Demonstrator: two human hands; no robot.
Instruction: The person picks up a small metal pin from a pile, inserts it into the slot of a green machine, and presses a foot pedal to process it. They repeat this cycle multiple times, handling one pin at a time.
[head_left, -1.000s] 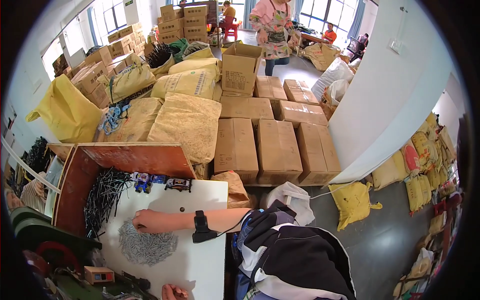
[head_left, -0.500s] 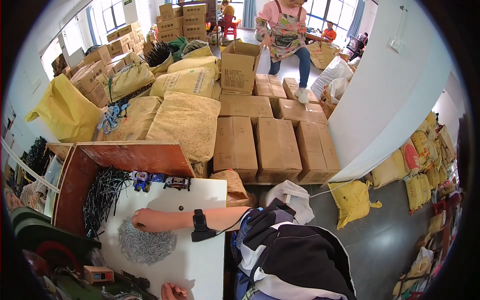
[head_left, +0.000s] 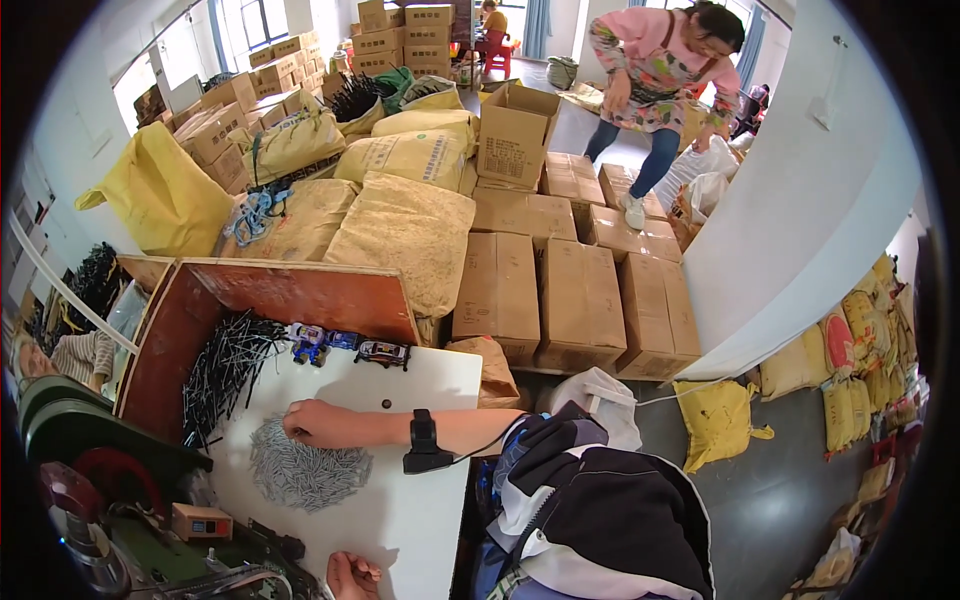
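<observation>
My right hand point(head_left: 315, 424), with a black band point(head_left: 425, 441) at its wrist, is at the upper edge of a pile of small grey metal pins point(head_left: 312, 470) on the white tabletop point(head_left: 420, 500). Its fingers are pressed together; whatever lies between the fingertips is hidden. Close to the lower edge, my left hand point(head_left: 354, 576) has curled fingers with the palm side partly showing, and its contents cannot be made out. Beyond the pins lies a heap of thin black rods point(head_left: 228, 375). Several toy vehicles point(head_left: 382, 353) stand along the reddish wooden board point(head_left: 320, 300).
A green machine point(head_left: 110, 440) with a small control box point(head_left: 201, 522) borders the table's left. Cardboard cartons point(head_left: 580, 305) and yellow sacks point(head_left: 400, 235) fill the space beyond. Another person point(head_left: 665, 75) bends over the cartons. A white pillar point(head_left: 790, 210) rises at right.
The whole view has shifted, moving the scene rightward. The person beyond has bent down and lowered a hand to a white sack. My hands have barely moved relative to the pins.
</observation>
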